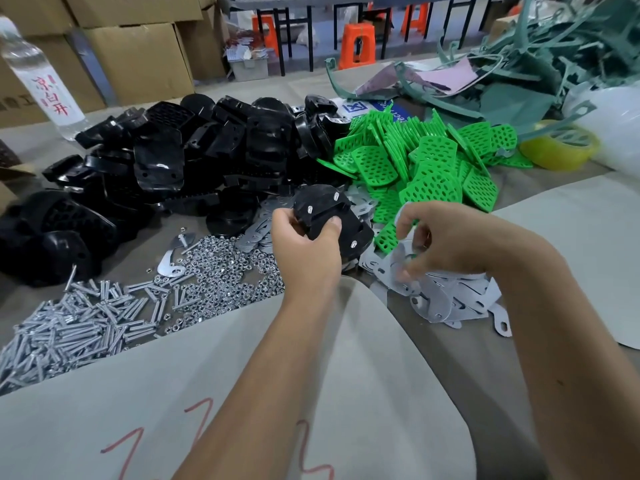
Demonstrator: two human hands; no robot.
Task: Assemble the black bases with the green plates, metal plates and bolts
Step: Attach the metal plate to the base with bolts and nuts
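Grey sheet (pixel 242 393) with red marks covers the table's near edge. Beyond it, the left hand (pixel 304 247) grips a black base (pixel 325 213) with three bolt ends sticking up. Just beside it, the right hand (pixel 446 244) pinches a metal plate (pixel 401 258) above the metal plates (pixel 446 303). Bolts (pixel 69 327) and nuts (pixel 221 271) lie left; black bases (pixel 173 157) and green plates (pixel 426 168) are heaped farther back.
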